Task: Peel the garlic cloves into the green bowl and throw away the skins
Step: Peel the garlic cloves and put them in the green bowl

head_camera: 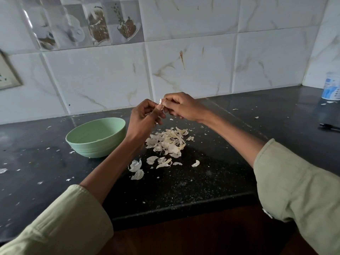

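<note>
Green sleeves (60,218) reach over my black table (184,181); left hand (143,118) and right hand (182,107) pinch garlic (160,102) by white wall tiles (184,67).

Bowl (96,137) on the worktop (202,181), at nine o'clock from the heap of skins (168,141), just beside it. Looser skins (137,169) scattered at six o'clock from the heap, nearer the worktop edge. Hands (161,109) raised above the worktop at twelve o'clock from the heap, meeting fingertip to fingertip around a clove (160,102). Tub (332,86) far off at two o'clock, in the back corner against the wall. Dark tool (329,127) at three o'clock, near the right edge. Socket plate (8,74) on the wall at ten o'clock.
</note>
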